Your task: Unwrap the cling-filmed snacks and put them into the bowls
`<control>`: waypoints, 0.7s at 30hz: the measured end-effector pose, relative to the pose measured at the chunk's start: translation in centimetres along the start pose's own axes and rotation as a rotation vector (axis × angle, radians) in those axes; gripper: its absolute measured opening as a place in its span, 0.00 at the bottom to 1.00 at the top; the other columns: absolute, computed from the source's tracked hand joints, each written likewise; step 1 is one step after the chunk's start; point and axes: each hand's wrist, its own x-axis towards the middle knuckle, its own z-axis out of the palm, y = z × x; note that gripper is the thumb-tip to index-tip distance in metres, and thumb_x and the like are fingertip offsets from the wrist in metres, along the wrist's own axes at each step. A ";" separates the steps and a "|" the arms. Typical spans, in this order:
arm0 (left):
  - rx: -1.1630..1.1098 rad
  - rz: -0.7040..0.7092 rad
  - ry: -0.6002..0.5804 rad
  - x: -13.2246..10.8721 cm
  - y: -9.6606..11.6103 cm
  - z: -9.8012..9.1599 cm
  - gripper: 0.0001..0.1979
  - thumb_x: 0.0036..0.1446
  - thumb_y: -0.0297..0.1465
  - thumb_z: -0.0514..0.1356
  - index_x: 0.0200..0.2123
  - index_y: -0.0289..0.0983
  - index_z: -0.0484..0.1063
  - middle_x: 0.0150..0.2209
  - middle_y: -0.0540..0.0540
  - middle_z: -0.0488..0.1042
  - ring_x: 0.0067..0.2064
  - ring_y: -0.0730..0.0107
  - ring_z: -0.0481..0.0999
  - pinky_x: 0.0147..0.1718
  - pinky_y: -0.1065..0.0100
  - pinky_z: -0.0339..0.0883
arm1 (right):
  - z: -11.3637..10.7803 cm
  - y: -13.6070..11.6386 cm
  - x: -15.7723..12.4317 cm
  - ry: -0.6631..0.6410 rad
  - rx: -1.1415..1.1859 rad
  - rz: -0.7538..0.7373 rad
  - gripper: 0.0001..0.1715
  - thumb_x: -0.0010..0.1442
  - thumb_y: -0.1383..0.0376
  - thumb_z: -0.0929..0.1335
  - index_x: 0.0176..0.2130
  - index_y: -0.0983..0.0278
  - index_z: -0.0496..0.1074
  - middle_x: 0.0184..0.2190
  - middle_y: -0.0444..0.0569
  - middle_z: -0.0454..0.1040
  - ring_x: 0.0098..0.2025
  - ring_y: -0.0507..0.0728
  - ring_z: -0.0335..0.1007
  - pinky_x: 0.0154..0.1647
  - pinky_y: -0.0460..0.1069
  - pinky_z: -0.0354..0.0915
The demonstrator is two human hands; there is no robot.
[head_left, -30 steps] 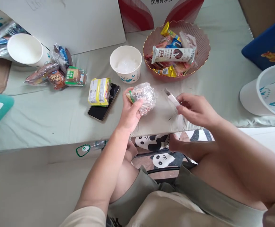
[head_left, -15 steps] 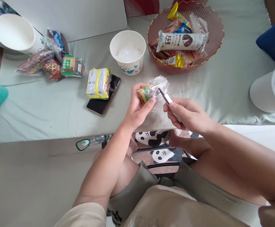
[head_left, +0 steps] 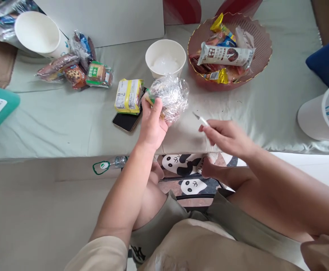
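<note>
1. In the head view, the left forearm is reaching up from the lower left, and the left hand (head_left: 153,118) is rising over the front part of the table, its wrist staying nearly straight
2. That hand is gripping the film-wrapped snack package (head_left: 171,96); the thumb is pressing along the near side facing the camera, while the other fingers are curling around the far left side, mostly hidden
3. The package is sitting in that grasp in front of the white paper bowl (head_left: 166,55), overlapping the bowl's lower edge in the view; whether the two are touching, I cannot tell
4. The right forearm is slanting in from the right, and the right hand (head_left: 229,135) is turning its back upward, with thumb and forefinger pinching the white handle of a utility knife (head_left: 203,120)
5. The knife's blade is pointing up and leftward toward the package, its tip standing just beside the film with a strip of the green tablecloth (head_left: 209,99) showing between them
6. Against half a second ago, when the blade was overlapping the film, the knife and package are now showing apart
7. The package is now lying farther left relative to the paper bowl, and the left hand is covering the right end of the smartphone (head_left: 126,122), beside the yellow snack packet (head_left: 129,96)
8. Both hands are keeping the same holds as in that earlier frame
</note>
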 end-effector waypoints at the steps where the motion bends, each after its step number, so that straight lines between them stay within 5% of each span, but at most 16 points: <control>1: -0.002 -0.075 -0.011 -0.1 0.2 -0.2 0.25 0.53 0.53 0.70 0.49 0.51 0.69 0.56 0.49 0.77 0.56 0.60 0.79 0.46 0.63 0.77 | -0.6 0.6 0.4 0.120 -0.189 -0.063 0.19 0.65 0.53 0.65 0.27 0.61 0.68 0.21 0.46 0.66 0.24 0.54 0.62 0.26 0.50 0.56; 5: 0.021 -0.276 -0.094 -0.5 0.2 -0.7 0.26 0.51 0.50 0.73 0.48 0.47 0.71 0.51 0.47 0.80 0.48 0.62 0.82 0.43 0.63 0.78 | -2.9 3.7 2.0 0.395 -0.633 -0.093 0.12 0.61 0.56 0.68 0.30 0.60 0.72 0.30 0.52 0.72 0.29 0.59 0.67 0.29 0.53 0.57; 9: -0.001 -0.350 -0.222 -0.8 0.0 -0.4 0.24 0.52 0.48 0.74 0.47 0.45 0.71 0.50 0.47 0.80 0.50 0.58 0.83 0.43 0.60 0.79 | -3.4 4.3 1.9 0.522 -0.570 -0.285 0.12 0.62 0.55 0.68 0.40 0.59 0.77 0.39 0.57 0.79 0.41 0.65 0.75 0.39 0.58 0.68; 12: -0.008 -0.366 -0.282 -0.9 -0.4 0.1 0.24 0.53 0.48 0.73 0.47 0.46 0.70 0.46 0.48 0.79 0.48 0.57 0.83 0.41 0.59 0.79 | -2.3 3.0 1.4 0.355 -0.191 -0.377 0.19 0.63 0.54 0.69 0.51 0.59 0.72 0.40 0.54 0.80 0.42 0.61 0.77 0.44 0.57 0.72; 15: -0.017 -0.354 -0.265 -0.8 -1.0 0.6 0.24 0.54 0.49 0.72 0.46 0.46 0.68 0.42 0.50 0.77 0.43 0.61 0.82 0.37 0.62 0.78 | -0.8 1.9 1.1 0.187 0.071 -0.326 0.28 0.60 0.55 0.71 0.57 0.60 0.65 0.34 0.45 0.76 0.33 0.55 0.74 0.36 0.52 0.73; 21: -0.071 -0.286 -0.125 -0.2 -2.1 1.2 0.18 0.59 0.46 0.69 0.44 0.45 0.68 0.39 0.51 0.74 0.39 0.67 0.80 0.34 0.68 0.73 | 0.0 1.2 0.5 0.255 0.088 -0.335 0.25 0.61 0.61 0.67 0.57 0.58 0.66 0.30 0.42 0.71 0.32 0.55 0.73 0.36 0.53 0.73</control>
